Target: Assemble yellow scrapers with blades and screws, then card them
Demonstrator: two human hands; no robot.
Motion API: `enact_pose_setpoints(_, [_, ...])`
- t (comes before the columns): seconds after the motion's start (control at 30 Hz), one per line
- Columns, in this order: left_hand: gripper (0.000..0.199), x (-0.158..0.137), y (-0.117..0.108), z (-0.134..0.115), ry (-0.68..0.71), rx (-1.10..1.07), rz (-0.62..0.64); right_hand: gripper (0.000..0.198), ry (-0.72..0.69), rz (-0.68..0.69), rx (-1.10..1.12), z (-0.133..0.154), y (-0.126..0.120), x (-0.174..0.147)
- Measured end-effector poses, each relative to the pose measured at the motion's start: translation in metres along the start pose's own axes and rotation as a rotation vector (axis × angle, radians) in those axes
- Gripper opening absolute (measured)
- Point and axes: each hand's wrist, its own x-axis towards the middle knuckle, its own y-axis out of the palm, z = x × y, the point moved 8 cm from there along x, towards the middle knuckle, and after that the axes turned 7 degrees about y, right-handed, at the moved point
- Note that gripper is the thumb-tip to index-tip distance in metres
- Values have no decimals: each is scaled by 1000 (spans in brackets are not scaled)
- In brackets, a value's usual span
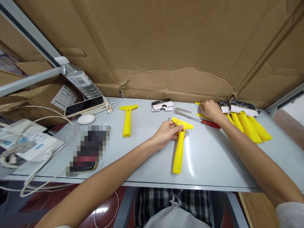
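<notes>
Pinched at its head in my left hand [167,134] is a yellow plastic scraper [178,152], its handle pointing towards me. My right hand [211,110] reaches to the back of the table with curled fingers, over small yellow plastic pieces [197,103]; its fingertips are partly hidden, so I cannot tell what they grip. Below that hand lies a screwdriver [210,123] with a red handle. A flat metal blade [184,110] rests by the screwdriver's shaft. A second yellow scraper [127,122] lies to the left.
Black-and-white cards [162,105] lie at the back. Several yellow scrapers with card headers [250,126] are piled at right. On the left are a blurred dark object [91,148], a phone [85,106], a white oval object [86,119], a water bottle [82,80] and cables. Cardboard [166,41] walls the back.
</notes>
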Motion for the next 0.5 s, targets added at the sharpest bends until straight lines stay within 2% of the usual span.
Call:
enact_pose_setpoints(0.17, [12, 0, 1, 1, -9, 4, 15, 45, -31, 29, -1, 4, 4, -14])
enact_pose_setpoints(0.37, [11, 0, 1, -3, 9, 1, -1, 46, -181, 69, 80, 35, 0, -22])
enact_pose_setpoints(0.5, [12, 0, 1, -3, 13, 7, -5, 46, -209, 106, 110, 50, -1, -12])
